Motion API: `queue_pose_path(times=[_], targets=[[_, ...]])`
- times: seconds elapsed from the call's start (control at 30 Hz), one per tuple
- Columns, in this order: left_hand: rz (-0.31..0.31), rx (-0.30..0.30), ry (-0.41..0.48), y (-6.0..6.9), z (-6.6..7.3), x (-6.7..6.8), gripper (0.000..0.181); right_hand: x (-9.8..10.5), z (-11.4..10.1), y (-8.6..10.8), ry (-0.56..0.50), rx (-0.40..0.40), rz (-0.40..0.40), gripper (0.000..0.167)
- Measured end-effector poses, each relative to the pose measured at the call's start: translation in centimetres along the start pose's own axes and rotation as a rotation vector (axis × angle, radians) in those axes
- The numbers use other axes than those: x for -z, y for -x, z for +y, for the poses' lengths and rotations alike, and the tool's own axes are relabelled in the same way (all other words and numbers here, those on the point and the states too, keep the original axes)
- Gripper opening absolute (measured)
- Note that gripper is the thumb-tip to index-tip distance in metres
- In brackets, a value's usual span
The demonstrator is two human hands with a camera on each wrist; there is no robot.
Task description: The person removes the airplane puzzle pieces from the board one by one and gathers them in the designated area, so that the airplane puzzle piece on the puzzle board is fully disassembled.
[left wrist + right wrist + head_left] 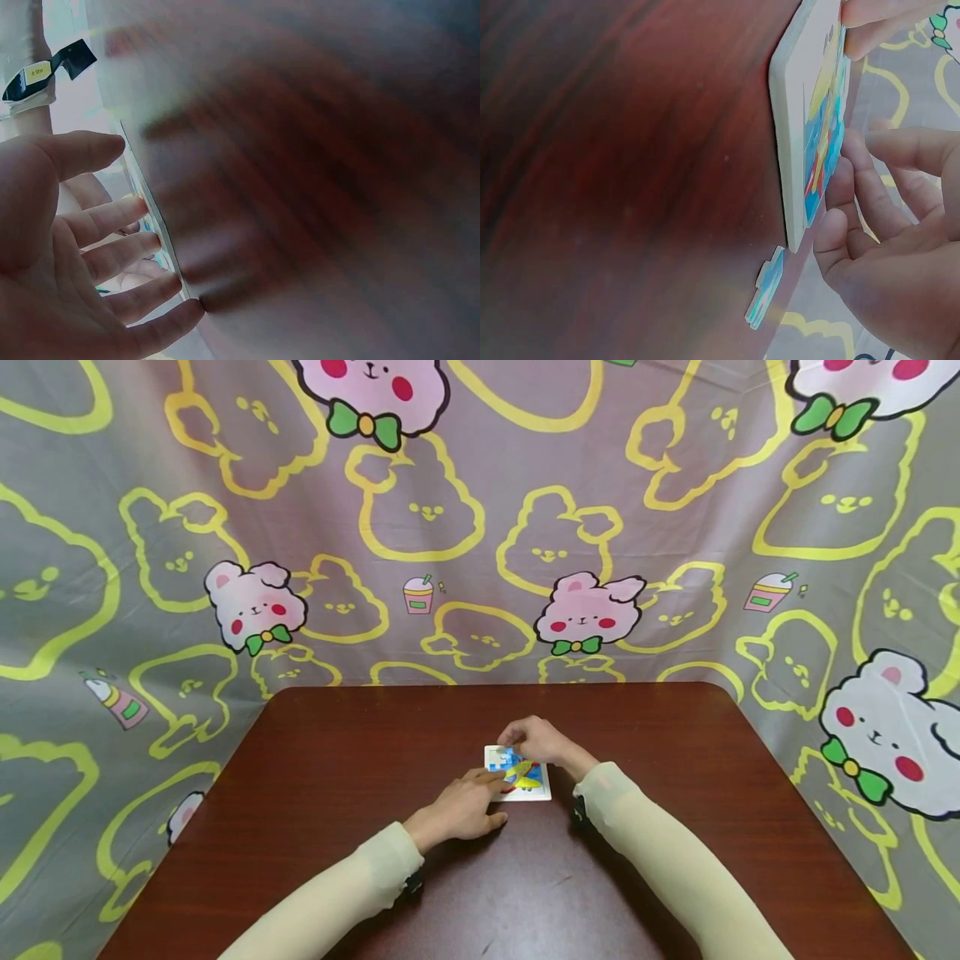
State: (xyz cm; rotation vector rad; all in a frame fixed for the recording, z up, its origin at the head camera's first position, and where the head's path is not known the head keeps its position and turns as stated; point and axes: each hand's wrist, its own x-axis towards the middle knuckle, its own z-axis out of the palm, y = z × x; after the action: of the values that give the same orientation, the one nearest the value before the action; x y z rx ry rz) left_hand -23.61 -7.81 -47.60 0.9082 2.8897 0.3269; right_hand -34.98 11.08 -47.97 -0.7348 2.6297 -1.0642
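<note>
Inspecting the head view first: the jigsaw puzzle board (pixel 536 797), white-rimmed with a yellow and blue picture, lies flat on the brown tabletop (pixel 360 743). The left hand (pixel 465 806) rests over its near left part, fingers extended; the right hand (pixel 542 742) is bent over its far side. A pale patch at the far left corner appears unfilled. Left wrist view: the left fingers are spread, tips at the board's edge, gripping nothing visible. Right wrist view: the right fingers are curled close to the picture; whether they pinch a piece cannot be told. A loose puzzle piece (pixel 765 290) lies on the table just beside the board's corner. Hazards, as judged: uneven pressure from the left fingers could let the board slide; a sideways push by the right fingertips could lift neighbouring pieces; a careless knuckle could knock the loose piece away.
</note>
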Motion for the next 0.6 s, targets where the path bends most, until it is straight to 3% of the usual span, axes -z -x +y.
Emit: queue_pose_path(times=[0.23,0.6], targets=[[0.003,0.003,-0.002,0.04,0.09,0.02,0.049,0.37,-0.06,0.11,0.023,0.007,0.009,0.031],[0.008,-0.004,-0.001,0.06,0.09,0.06,0.049,0.58,-0.39,0.49,0.034,-0.047,0.019,0.020]])
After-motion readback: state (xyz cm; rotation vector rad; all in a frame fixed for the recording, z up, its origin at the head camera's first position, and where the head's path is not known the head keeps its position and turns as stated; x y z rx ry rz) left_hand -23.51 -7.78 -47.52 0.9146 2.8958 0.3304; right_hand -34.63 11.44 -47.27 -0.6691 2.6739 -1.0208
